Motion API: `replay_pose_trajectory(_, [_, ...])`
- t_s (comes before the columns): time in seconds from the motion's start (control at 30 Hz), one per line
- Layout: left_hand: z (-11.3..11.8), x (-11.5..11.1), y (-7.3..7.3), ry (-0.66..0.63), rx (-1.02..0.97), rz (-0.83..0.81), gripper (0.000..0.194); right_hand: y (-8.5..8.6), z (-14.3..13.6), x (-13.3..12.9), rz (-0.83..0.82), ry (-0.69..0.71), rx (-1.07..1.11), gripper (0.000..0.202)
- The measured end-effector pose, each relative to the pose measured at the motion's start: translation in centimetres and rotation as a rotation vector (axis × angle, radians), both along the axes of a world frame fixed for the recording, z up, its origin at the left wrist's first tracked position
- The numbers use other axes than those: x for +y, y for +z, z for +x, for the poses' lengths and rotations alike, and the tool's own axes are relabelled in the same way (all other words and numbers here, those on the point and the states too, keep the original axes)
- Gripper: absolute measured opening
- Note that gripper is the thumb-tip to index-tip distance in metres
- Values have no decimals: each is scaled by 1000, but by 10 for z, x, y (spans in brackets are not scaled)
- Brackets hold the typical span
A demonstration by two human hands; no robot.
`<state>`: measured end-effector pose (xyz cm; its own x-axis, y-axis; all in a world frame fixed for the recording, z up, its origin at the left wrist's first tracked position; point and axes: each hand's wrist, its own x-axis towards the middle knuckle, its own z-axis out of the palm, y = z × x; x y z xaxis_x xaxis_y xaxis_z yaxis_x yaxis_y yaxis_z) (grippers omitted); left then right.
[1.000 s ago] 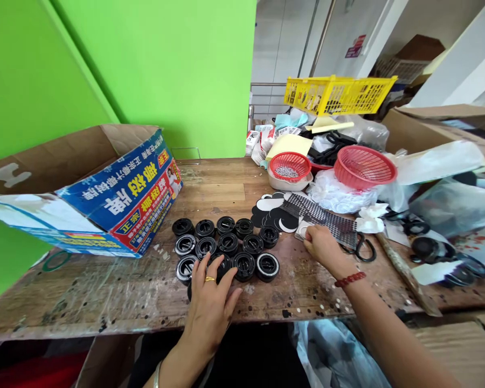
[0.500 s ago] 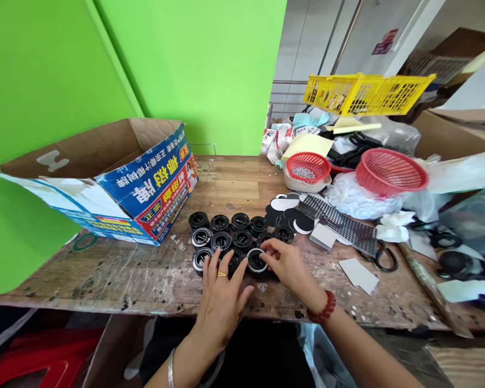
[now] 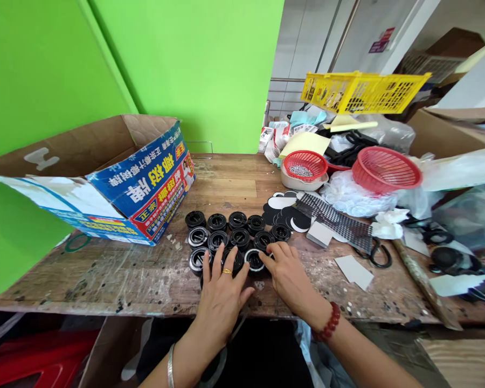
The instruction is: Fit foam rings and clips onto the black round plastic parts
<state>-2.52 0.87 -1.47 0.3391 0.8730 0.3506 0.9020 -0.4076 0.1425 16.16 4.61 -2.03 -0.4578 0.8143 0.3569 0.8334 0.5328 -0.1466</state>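
Stacks of round black buckles [image 3: 240, 237], each with a bar across its middle, stand close together in rows on the wooden table [image 3: 226, 186]. Over the front row lies my left hand [image 3: 222, 299], its fingers spread and the tips touching the stacks. Beneath those fingers some buckles are partly hidden. At the front right, one stack has a pale-rimmed buckle [image 3: 254, 261] on top. My right hand [image 3: 289, 275] rests against that stack's right side, its fingers bent but apart, with nothing seen lifted in them.
A blue printed carton [image 3: 141, 186] stands open at left, with a green ring [image 3: 77, 242] beside it. To the right are grey cards [image 3: 354, 271], scissors [image 3: 374, 253], a checked strip [image 3: 333, 220], red baskets [image 3: 386, 170] and a wooden stick [image 3: 422, 277]. A yellow crate [image 3: 366, 91] sits behind.
My right hand's fingers have shifted from the top rim of the front right stack to its right side. My left hand stays spread over the front row. The view has moved slightly.
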Motion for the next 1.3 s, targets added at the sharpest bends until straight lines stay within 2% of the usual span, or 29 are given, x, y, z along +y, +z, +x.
replay_pose_trajectory(0.07, [0,1,0,-15,11,22,39,1,11,5,-23,12,62,27])
replay_pose_trajectory(0.13, [-1,2,-2,-21,1,53,37,0,34,15,-11,-55,160,24])
replay_pose_trajectory(0.2, [-3,2,-7,-26,-17,77,37,-3,65,27,46,-232,173,20])
replay_pose_trajectory(0.27, [-6,3,-13,-43,-24,92,38,-9,95,37,78,-429,78,20])
replay_pose_trajectory(0.3, [-7,3,-15,-57,-22,97,38,-12,108,40,68,-484,28,20])
replay_pose_trajectory(0.4, [-9,6,-20,-90,-15,107,36,-18,131,40,12,-494,-40,17])
replay_pose_trajectory(0.47, [-9,9,-21,-108,-14,108,35,-16,139,33,4,-472,-31,22])
replay_pose_trajectory(0.57, [-10,15,-24,-137,-21,122,35,-6,157,21,11,-541,24,25])
replay_pose_trajectory(0.7, [-6,25,-23,-163,-41,103,35,9,183,18,-88,-617,-12,18])
replay_pose_trajectory(0.8, [9,34,-15,-158,-61,52,33,6,178,33,-67,-579,-82,13])
replay_pose_trajectory(0.9, [33,44,-6,-138,-81,-7,33,-7,154,54,-74,-528,-87,6])
replay_pose_trajectory(1.03, [58,62,-1,-165,-73,-50,33,-18,133,72,-104,-492,-121,13])
replay_pose_trajectory(1.3, [72,81,5,-177,-29,-106,34,-2,126,70,-97,-469,-158,12])
